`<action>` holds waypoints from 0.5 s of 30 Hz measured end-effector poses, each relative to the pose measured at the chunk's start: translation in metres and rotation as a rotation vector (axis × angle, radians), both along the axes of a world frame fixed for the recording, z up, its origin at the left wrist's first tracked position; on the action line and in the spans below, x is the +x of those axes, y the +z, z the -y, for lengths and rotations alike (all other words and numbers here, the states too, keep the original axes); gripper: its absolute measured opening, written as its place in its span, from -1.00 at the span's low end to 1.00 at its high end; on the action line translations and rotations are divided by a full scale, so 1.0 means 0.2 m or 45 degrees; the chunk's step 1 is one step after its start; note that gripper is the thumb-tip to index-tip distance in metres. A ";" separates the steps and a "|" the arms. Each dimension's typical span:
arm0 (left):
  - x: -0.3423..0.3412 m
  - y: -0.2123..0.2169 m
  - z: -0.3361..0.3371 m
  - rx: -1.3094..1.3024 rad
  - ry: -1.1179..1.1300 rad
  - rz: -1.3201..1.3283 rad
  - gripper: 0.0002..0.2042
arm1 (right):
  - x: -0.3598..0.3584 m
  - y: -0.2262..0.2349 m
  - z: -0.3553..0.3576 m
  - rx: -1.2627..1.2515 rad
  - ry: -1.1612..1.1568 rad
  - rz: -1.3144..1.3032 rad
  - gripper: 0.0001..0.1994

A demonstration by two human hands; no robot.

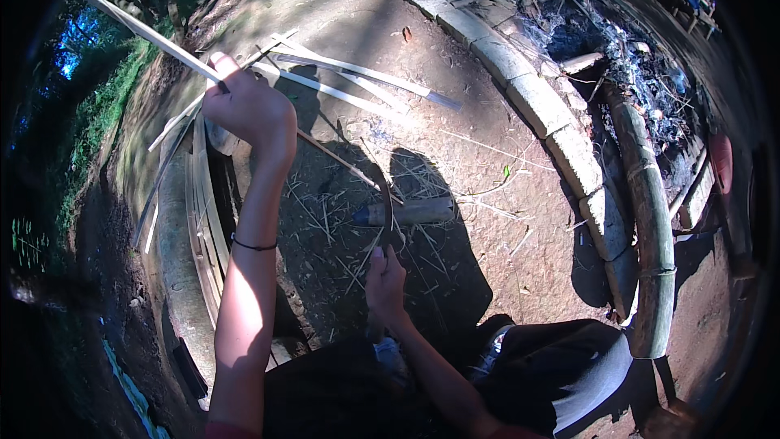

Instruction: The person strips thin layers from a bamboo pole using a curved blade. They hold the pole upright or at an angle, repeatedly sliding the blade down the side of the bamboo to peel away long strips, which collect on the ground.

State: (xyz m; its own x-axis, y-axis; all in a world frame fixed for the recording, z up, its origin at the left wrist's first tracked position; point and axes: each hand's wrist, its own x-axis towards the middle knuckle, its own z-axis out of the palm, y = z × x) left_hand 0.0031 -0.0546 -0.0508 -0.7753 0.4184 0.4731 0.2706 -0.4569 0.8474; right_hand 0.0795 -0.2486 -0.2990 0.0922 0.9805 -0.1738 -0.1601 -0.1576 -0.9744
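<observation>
My left hand, raised at the upper left, is closed round a long, thin bamboo strip. One end of the strip points up and to the left; a thin length on the other side of the hand slants down toward a curved blade. That curved knife rises from my right hand, which is closed low in the middle, in front of my knees. Its handle is mostly hidden by the fingers. Whether strip and blade touch, I cannot tell. Thin shavings and a short cylindrical piece lie on the ground beyond the knife.
Several pale split strips lie on the dirt ahead. At the left is a log with more strips along it. On the right, a block border curves round a fire pit with ash; a thick bamboo pole leans there.
</observation>
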 end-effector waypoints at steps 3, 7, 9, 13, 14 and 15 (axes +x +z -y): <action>0.05 0.01 0.01 -0.019 -0.028 0.113 -0.61 | 0.03 0.05 -0.06 0.110 0.014 0.060 -0.71; 0.01 0.07 0.01 0.009 0.125 0.157 -0.64 | -0.01 -0.10 -0.10 0.073 0.002 0.074 -0.73; -0.01 0.11 0.01 0.010 0.149 0.124 -0.64 | -0.03 -0.08 -0.14 0.087 -0.028 0.060 -0.74; -0.05 0.15 0.03 -0.105 0.142 0.036 -0.54 | 0.02 0.15 -0.13 0.083 0.057 0.030 -0.76; -0.04 0.14 0.02 -0.107 0.147 0.030 -0.55 | 0.03 0.18 -0.12 0.067 0.118 0.018 -0.76; -0.02 0.12 0.01 -0.105 0.136 0.029 -0.56 | 0.04 0.17 -0.12 0.052 0.121 0.038 -0.76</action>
